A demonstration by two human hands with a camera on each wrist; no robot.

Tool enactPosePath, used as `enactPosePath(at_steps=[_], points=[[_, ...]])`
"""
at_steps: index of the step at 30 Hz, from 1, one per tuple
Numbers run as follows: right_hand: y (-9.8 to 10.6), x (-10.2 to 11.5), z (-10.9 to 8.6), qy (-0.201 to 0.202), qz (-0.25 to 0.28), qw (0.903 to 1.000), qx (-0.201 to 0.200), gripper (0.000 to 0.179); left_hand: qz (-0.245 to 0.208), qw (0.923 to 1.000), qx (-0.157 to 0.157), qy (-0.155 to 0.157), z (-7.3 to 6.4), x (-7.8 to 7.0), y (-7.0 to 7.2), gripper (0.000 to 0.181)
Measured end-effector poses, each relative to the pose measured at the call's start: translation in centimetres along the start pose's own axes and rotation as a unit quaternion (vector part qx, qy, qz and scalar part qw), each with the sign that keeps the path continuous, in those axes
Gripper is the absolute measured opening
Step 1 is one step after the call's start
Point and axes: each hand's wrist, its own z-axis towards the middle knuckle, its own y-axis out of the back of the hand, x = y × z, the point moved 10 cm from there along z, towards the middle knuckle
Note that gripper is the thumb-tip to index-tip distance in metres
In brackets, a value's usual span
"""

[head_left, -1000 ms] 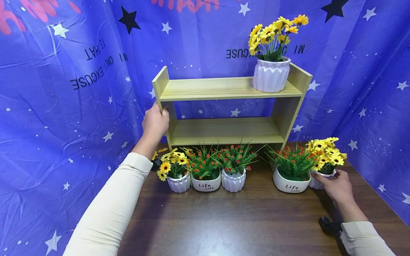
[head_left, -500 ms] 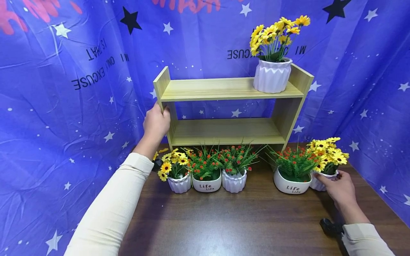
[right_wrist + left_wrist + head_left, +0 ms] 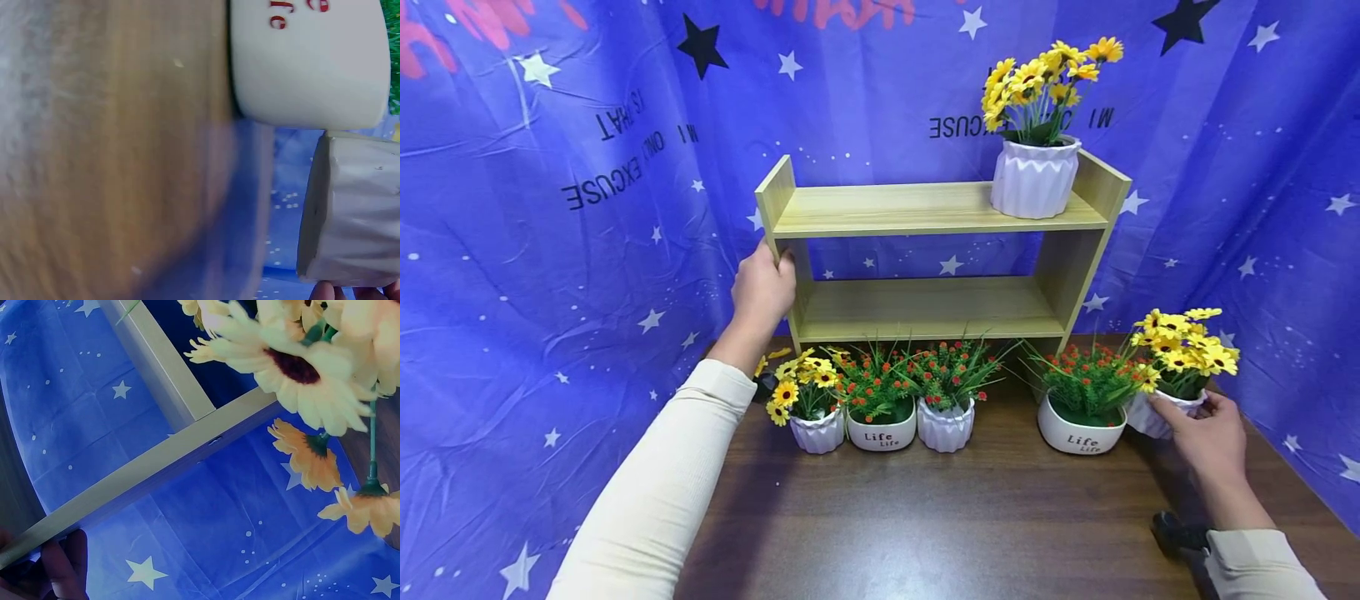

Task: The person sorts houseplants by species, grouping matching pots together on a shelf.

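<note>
My left hand (image 3: 763, 287) grips the left side panel of a two-tier wooden shelf (image 3: 880, 208); its fingertips (image 3: 67, 562) curl over the panel edge in the left wrist view. At the right, my right hand (image 3: 1213, 437) holds a white ribbed flowerpot (image 3: 1148, 419) of yellow daisies by its side, thumb in front. The pot leans to the right, and its underside shows in the right wrist view, off the table. Beside it stands a white "Life" planter (image 3: 1082, 433) with red blooms. Most of the right fingers are hidden behind the pot.
Another yellow daisy pot (image 3: 1035, 177) stands on the upper tier, at the right. Along the shelf's front, on the brown table (image 3: 925, 517), are a daisy pot (image 3: 817, 432), a "Life" planter (image 3: 882, 433) and a red-flowered pot (image 3: 946, 427). A blue star-print cloth (image 3: 625, 250) hangs around.
My right hand has shifted right with the daisy pot, which has tilted and moved away from the "Life" planter. The left hand keeps its grip on the shelf.
</note>
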Motion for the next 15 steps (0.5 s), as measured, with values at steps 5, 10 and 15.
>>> enactPosePath(at_steps=[5, 10, 15], points=[[0.9, 1.5, -0.2, 0.009, 0.042, 0.9986, -0.031, 0.048, -0.001, 1.0000, 0.000, -0.001, 0.0, 0.1, 0.0, 0.034], [1.9, 2.5, -0.4, 0.020, 0.076, 0.9955, -0.053, 0.033, -0.002, 1.0000, 0.001, -0.002, 0.0, 0.1, -0.1, 0.034], [2.8, 4.3, -0.6, 0.034, 0.121, 0.9900, -0.064, 0.030, -0.005, 1.0000, -0.003, -0.004, 0.0, 0.0, -0.1, 0.033]])
